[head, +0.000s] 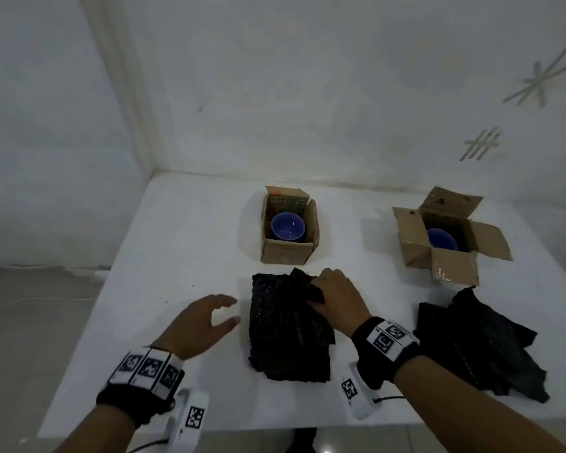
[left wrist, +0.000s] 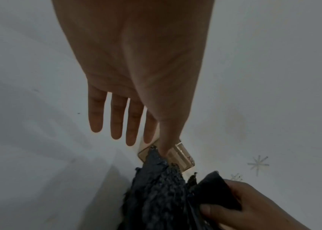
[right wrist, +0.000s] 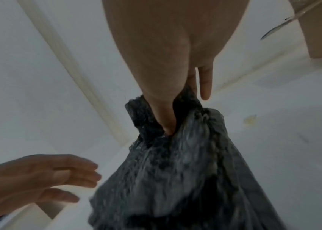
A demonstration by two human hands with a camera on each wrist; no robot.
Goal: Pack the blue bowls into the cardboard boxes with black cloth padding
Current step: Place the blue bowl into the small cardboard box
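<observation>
Two open cardboard boxes stand at the back of the white table. The left box [head: 288,251] holds a blue bowl [head: 287,226]; the right box [head: 438,256] holds another blue bowl [head: 442,240] on dark padding. A black textured cloth [head: 285,328] lies in front of the left box. My right hand [head: 324,291] pinches the cloth's far right corner, thumb pressed into the fabric [right wrist: 166,124]. My left hand [head: 223,310] hovers open just left of the cloth [left wrist: 156,194], fingers [left wrist: 117,124] straight, touching nothing.
A second pile of black cloth [head: 481,344] lies at the right front, below the right box. The white table [head: 177,256] meets white walls at the back and left. The table's front edge runs just under my wrists.
</observation>
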